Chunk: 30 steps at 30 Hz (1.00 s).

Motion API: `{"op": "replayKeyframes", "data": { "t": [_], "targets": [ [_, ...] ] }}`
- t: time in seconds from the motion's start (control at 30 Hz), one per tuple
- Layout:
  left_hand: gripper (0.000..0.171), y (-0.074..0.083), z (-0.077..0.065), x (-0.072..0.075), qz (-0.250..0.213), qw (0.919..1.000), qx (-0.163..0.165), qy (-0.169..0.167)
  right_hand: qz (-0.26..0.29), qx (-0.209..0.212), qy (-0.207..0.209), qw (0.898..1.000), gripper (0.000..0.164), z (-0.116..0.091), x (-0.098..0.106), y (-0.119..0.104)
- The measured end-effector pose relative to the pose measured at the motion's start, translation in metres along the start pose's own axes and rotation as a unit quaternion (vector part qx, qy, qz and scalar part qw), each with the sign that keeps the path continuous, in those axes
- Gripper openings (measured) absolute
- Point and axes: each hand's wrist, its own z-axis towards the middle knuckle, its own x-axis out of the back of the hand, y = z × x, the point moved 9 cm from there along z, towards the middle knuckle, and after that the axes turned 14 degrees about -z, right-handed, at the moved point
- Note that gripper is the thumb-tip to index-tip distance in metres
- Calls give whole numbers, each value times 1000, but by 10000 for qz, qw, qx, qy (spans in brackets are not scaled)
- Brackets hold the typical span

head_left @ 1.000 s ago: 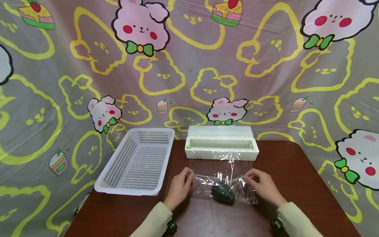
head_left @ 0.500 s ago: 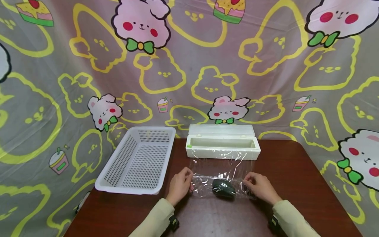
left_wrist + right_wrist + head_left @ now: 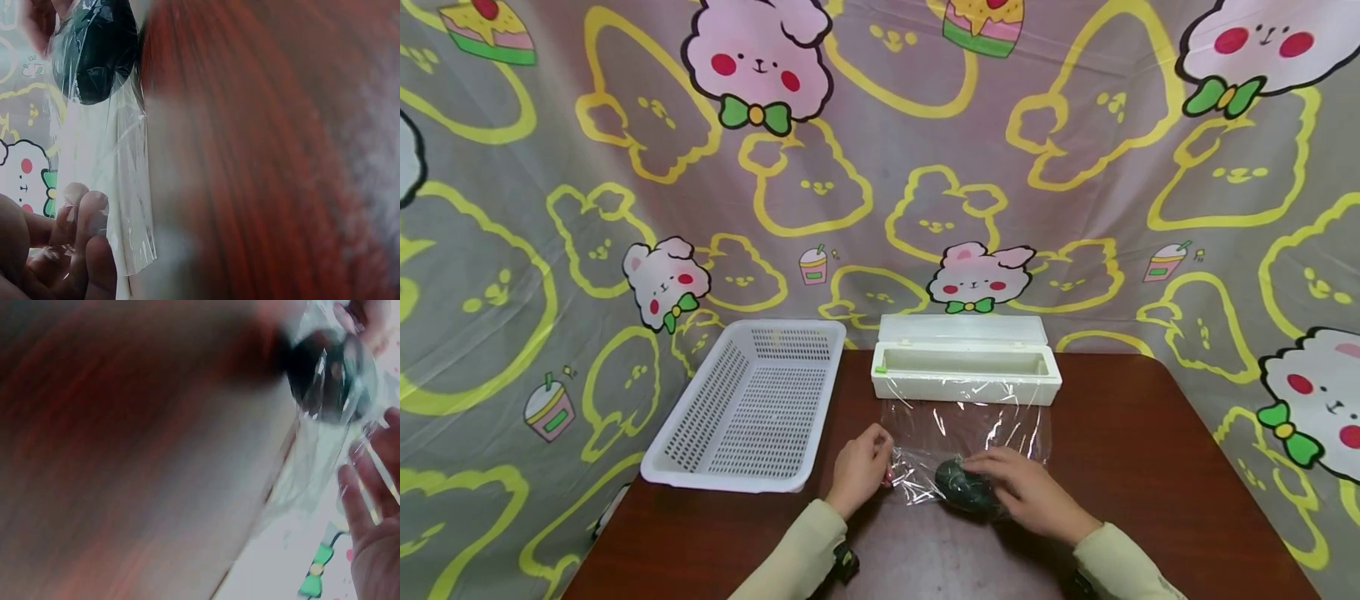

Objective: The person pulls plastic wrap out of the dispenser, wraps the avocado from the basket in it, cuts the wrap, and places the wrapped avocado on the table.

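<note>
Centrally, in the head view, shows a dark green rounded item (image 3: pixel 958 486) on a brown worktop (image 3: pixel 1120 417), covered at least partly by clear film (image 3: pixel 942 421) leading from an open white box (image 3: pixel 966 390) just behind. Shows the left hand (image 3: pixel 859 468) with fingers curled, pinching the film's left edge, and the right hand (image 3: pixel 1033 493) with fingers extended and slightly parted, apparently touching the item's right side, not gripping. Could crease the film or stick it to itself, with uneven pull between a pinching left and a loose right as the likely cause. Could also roll the item askew by a sideways push, or drag the box forward by a hard tug. Includes a white perforated basket (image 3: pixel 730 482) near the left hand, likely to hinder a wide leftward sweep, plus a raised lid (image 3: pixel 962 330) and a cartoon-print curtain (image 3: pixel 865 150) behind.

In the left wrist view, shows bent fingers close up with film about the tips, and the film-covered item farther off.

In the right wrist view, shows spread fingers, film glinting near the tips; too blurred to tell firmness of contact.
</note>
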Motion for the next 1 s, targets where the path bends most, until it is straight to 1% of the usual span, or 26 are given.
{"op": "replayKeyframes", "data": {
  "t": [0.07,0.13,0.27,0.37,0.43,0.47,0.5,0.57,0.6,0.67,0.7,0.73,0.77,0.8,0.83,0.87,0.93,0.97,1.0],
  "targets": [
    [9,0,0,0,27,10000,17,9,-127,70,-171,9997,39,2,-5,-8],
    [9,-1,0,0,-37,10000,78,3,-218,-85,-305,9993,35,3,-8,-9],
    [9,-4,-1,1,8,9998,207,43,-323,-457,-466,9973,47,2,-13,-3],
    [10,-6,-1,4,224,9994,236,123,-298,-506,-570,9966,55,2,-16,1],
    [10,-5,-1,6,384,9989,181,189,-266,-468,-613,9967,58,2,-18,2],
    [9,-4,-2,7,510,9984,89,240,-230,-457,-632,9967,59,2,-19,2],
    [8,-2,-2,8,680,9972,-17,311,-185,-445,-640,9968,60,2,-20,3],
    [4,5,-3,10,1012,9931,-350,487,-104,-425,-635,9970,60,2,-21,4],
    [3,10,-5,11,1216,9891,-579,596,-97,-418,-629,9971,60,2,-21,4],
    [10,23,-8,10,1588,9783,-1105,744,-68,-414,-623,9972,60,2,-21,5],
    [14,30,-11,8,1702,9727,-1398,726,-60,-413,-624,9972,61,1,-21,5],
    [18,38,-14,4,1805,9661,-1740,622,-65,-405,-626,9972,61,1,-21,5],
    [21,47,-18,-2,1931,9591,-2024,442,-65,-408,-638,9971,62,1,-21,6],
    [24,54,-22,-10,2017,9526,-2272,160,-81,-416,-653,9970,62,0,-21,6],
    [26,61,-26,-19,2131,9451,-2471,-163,-71,-418,-660,9969,63,0,-22,7],
    [30,66,-31,-29,2263,9360,-2647,-510,-62,-411,-664,9969,64,0,-22,7],
    [43,72,-41,-47,2525,9172,-2864,-1137,-18,-380,-678,9970,66,0,-22,8],
    [49,73,-45,-55,2664,9095,-2886,-1364,16,-371,-688,9969,67,0,-22,8],
    [56,73,-48,-60,2778,9027,-2918,-1507,42,-338,-683,9971,68,0,-23,7]
  ]
}}
